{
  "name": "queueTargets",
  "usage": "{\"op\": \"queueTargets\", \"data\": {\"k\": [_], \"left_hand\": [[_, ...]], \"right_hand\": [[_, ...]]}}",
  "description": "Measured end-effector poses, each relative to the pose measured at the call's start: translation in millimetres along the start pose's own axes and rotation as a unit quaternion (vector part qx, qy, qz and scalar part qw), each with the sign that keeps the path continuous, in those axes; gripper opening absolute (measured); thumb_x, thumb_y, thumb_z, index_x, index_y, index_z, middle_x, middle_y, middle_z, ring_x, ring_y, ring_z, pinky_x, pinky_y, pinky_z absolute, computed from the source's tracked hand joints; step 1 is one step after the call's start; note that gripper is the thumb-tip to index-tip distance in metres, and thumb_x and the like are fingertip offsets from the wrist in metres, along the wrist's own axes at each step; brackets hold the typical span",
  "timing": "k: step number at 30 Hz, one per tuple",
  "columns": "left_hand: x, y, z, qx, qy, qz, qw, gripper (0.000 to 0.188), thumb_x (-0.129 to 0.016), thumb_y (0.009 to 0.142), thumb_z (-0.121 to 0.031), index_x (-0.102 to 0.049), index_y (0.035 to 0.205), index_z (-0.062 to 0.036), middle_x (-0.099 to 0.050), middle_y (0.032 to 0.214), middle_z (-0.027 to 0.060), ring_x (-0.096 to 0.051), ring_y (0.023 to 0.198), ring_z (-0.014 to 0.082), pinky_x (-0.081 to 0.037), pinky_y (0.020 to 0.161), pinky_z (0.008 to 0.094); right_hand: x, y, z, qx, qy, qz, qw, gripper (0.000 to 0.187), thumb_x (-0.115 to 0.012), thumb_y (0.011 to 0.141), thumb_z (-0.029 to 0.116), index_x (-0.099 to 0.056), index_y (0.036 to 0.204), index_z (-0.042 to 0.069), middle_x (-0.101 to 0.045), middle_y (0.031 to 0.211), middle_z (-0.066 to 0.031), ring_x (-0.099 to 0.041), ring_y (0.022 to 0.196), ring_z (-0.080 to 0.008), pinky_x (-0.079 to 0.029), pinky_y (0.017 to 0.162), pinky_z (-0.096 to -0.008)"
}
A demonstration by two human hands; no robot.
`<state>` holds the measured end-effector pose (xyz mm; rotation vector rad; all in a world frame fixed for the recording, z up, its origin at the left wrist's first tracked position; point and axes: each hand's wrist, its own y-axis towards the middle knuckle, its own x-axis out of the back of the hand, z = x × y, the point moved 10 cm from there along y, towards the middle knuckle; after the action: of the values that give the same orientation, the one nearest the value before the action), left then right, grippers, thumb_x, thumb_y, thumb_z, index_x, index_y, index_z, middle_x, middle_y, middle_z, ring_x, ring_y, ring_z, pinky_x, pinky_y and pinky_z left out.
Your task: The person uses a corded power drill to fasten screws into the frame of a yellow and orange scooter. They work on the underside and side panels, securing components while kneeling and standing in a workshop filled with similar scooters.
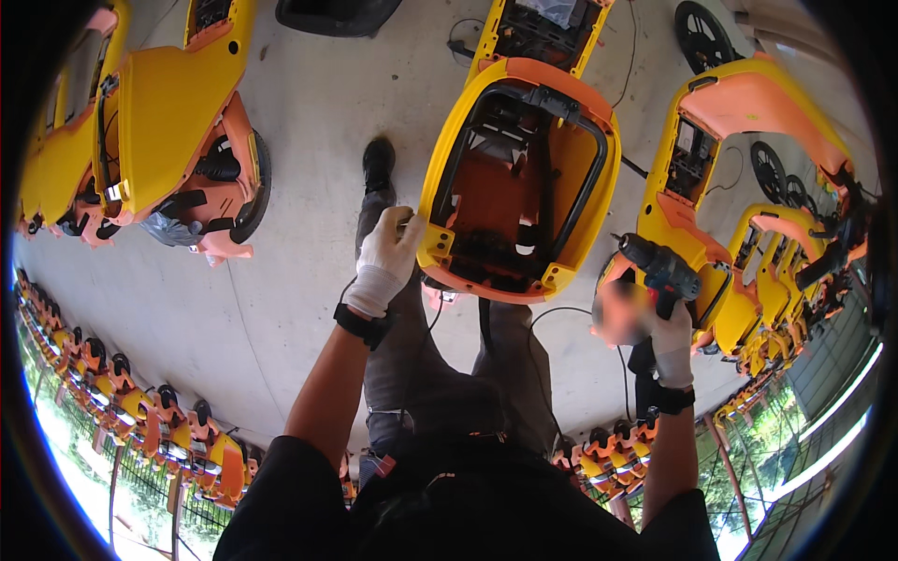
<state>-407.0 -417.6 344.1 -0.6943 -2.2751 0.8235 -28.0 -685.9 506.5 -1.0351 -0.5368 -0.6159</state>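
Note:
Before me stands a yellow and orange scooter body (438, 201), its oval opening ringed by a black tube frame (591, 168). In a white work glove, my left hand (386, 252) is closed at the near left corner of the body. Something small and dark shows between its fingers, too small to name. Also gloved, my right hand (672, 341) is wrapped round the handle of a cordless drill (662, 266). The drill is held to the right of the body, apart from it, with its chuck toward the upper left. Inside the opening are orange panels and black parts.
Yellow scooter bodies stand at the left (173, 122) and at the right (687, 224). A black wheel (703, 37) lies at the far right, and a black tray-like part (339, 14) at the top. Thin cables run over the concrete floor (309, 187). Rows of scooters line the fence behind.

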Motion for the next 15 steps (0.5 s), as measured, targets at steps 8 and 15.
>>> {"op": "queueTargets", "data": {"k": [8,15], "left_hand": [[6.0,-12.4,-26.6,-0.005,0.148,0.007,0.989,0.052,-0.062,0.09,-0.047,-0.058,0.123,-0.0064,-0.068,0.112,0.0233,-0.065,0.103,0.0429,-0.052,0.089,0.0474],[77.5,19.0,-48.0,-0.023,0.145,-0.09,0.985,0.048,-0.061,0.088,-0.047,-0.068,0.112,-0.0059,-0.072,0.107,0.0206,-0.067,0.104,0.0398,-0.052,0.09,0.0431]], "right_hand": [[-15.3,-45.1,-172.7,-0.07,-0.001,0.03,0.997,0.035,-0.076,0.075,0.016,-0.065,0.102,-0.002,-0.067,0.087,-0.0076,-0.062,0.079,-0.019,-0.051,0.074,-0.0342],[-11.6,-89.3,-258.2,-0.136,-0.112,0.07,0.982,0.037,-0.079,0.068,0.023,-0.071,0.098,0.002,-0.073,0.088,-0.0174,-0.071,0.085,-0.0345,-0.054,0.077,-0.0424]]}}
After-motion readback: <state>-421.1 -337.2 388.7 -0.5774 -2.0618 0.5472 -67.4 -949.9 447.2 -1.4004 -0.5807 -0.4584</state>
